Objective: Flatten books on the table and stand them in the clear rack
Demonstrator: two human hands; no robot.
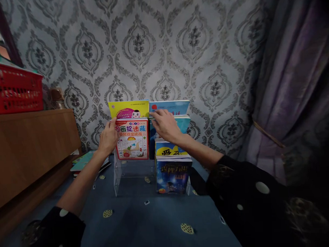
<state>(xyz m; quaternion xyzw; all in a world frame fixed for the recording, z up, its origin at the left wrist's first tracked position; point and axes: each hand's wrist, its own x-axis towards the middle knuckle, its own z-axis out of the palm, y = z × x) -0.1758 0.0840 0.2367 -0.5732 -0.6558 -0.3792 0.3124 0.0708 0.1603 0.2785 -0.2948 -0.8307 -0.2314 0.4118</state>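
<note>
My left hand [109, 137] is closed on the upper left edge of a red-bordered picture book [132, 144], which stands upright in a clear stepped stand [116, 181]. With its fingers bent, my right hand [166, 124] reaches across the right column to the same book's upper right corner; its exact contact is hard to see. Behind the picture book rises a yellow book [128, 106]. A light blue book [177, 107] stands behind my right hand, which partly covers a teal book [184, 123]. Lower down are a yellow-and-blue book [165, 149] and a dark blue book [173, 177].
Several books [85, 161] lie flat at the left on the blue patterned cloth [130, 225]. A wooden cabinet [36, 149] bears a red plastic basket [16, 89]. Patterned wallpaper [137, 41] is behind the stand, and a purple curtain [282, 94] hangs at the right.
</note>
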